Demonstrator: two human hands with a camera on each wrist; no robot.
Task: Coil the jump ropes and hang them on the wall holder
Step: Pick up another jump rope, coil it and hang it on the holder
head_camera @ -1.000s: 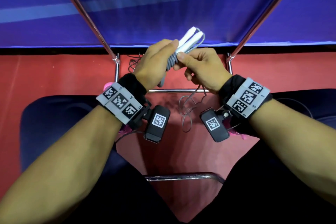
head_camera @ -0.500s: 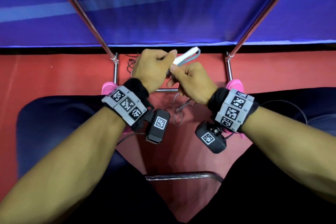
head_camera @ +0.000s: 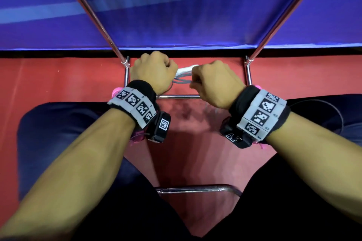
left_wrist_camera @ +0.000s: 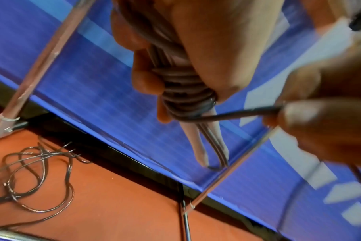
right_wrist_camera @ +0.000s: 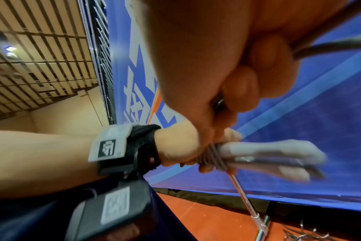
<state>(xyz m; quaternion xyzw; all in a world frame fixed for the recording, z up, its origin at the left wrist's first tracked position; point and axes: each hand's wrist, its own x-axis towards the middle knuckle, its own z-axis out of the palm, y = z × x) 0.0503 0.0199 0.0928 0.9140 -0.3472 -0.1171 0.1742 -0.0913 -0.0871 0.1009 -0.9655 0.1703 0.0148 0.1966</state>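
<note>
Now mid-wrap. Left hand (head_camera: 154,70) is fisted round the two white handles (head_camera: 187,69), held side by side with their tips pointing right. The grip sits on the turns (left_wrist_camera: 188,91) themselves, thumb one side and fingers the other. That is likely so the wound cord cannot spring loose while the next turn goes on. Several tight turns show, stacked round both handles and the folded strands.

Right hand (head_camera: 215,82) sits just right of the left, nearly touching. Its fingers are curled, pinching the free cord (left_wrist_camera: 237,115) at thumb and fingertip. The cord runs taut from the last turn to the pinch. The tension looks deliberate, to bed each turn snug.

The bundle is held in the air between the knees, over the red floor (head_camera: 58,80) and just near of the blue banner (head_camera: 176,15), above the metal frame (head_camera: 178,96). Low and central, so both hands reach it evenly.

A loose tangle (left_wrist_camera: 31,176) lies on the floor near a foot of the frame. Cannot tell whether it is this rope's slack or another rope.

Wall holder not in view. Judgement: this rope's coiling is well along, and hanging has not begun.
</note>
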